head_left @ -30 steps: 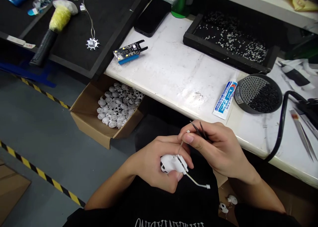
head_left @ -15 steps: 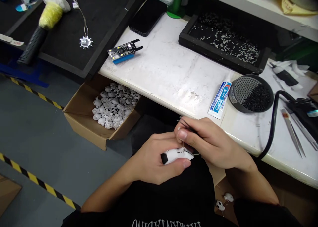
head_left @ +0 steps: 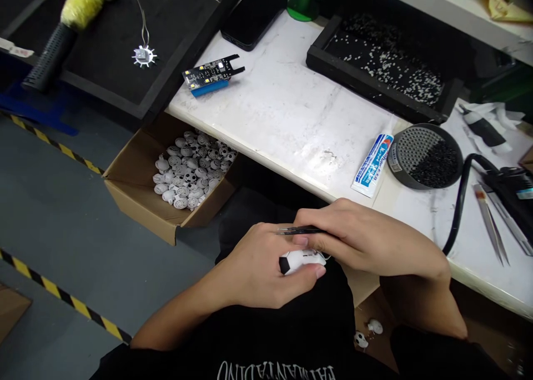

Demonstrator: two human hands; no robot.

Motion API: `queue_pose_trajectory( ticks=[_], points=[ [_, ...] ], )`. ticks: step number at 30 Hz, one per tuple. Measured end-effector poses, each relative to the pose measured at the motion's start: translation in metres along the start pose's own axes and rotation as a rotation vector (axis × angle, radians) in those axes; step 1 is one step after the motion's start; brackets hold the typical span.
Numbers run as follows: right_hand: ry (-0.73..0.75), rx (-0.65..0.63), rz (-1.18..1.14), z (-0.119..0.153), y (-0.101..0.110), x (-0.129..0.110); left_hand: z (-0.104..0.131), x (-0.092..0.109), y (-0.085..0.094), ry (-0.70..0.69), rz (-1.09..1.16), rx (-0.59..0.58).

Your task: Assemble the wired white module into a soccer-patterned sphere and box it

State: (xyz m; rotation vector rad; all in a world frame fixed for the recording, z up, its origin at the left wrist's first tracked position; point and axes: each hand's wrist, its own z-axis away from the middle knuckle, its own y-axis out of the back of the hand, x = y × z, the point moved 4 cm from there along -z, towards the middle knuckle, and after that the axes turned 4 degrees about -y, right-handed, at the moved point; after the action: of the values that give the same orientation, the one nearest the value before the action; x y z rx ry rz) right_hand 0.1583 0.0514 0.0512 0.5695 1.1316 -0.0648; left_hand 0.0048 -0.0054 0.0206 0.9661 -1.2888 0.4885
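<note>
My left hand [head_left: 260, 269] is closed around a small white plastic piece with a black football-style patch [head_left: 297, 262], gripping it between thumb and fingers. Just right of it, my right hand [head_left: 347, 233] is closed on dark tweezers [head_left: 306, 231], which lie across the fingers with their tips toward the left hand. The right fingertips meet the far edge of the white piece. A thin pale wire shows at its right end, though the hand covers most of that side.
A cardboard box [head_left: 141, 194] of small white balls stands below the table edge. On the white table are a glue tube [head_left: 373, 165], a round dish of black bits [head_left: 425, 157], a black tray [head_left: 375, 83], spare tweezers [head_left: 491, 224], a circuit board [head_left: 212, 74] and a phone [head_left: 255, 15].
My right hand has turned over, swinging the tweezers so that their tips point left across my left hand. The right fingers have come down onto the white piece, which my left hand still holds.
</note>
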Motion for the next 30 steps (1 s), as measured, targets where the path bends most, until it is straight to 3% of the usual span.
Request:
queue_pose_trajectory(
  ticks=[13,17,20,23,30],
  points=[
    [0.006,0.001,0.045,-0.001,-0.002,-0.001,0.001,-0.013,-0.009,-0.096,0.181,0.101],
    [-0.041,0.191,-0.087,0.002,0.002,0.006,-0.002,-0.019,-0.008,-0.125,0.309,0.181],
    [-0.023,0.339,-0.216,0.008,0.001,0.014,-0.001,-0.023,-0.003,-0.185,0.341,0.335],
    [0.045,0.361,-0.196,0.013,-0.007,0.018,0.002,-0.024,0.002,-0.291,0.302,0.473],
    [0.13,0.421,-0.146,0.016,-0.022,0.015,0.004,-0.023,0.006,-0.419,0.216,0.551]
  ],
)
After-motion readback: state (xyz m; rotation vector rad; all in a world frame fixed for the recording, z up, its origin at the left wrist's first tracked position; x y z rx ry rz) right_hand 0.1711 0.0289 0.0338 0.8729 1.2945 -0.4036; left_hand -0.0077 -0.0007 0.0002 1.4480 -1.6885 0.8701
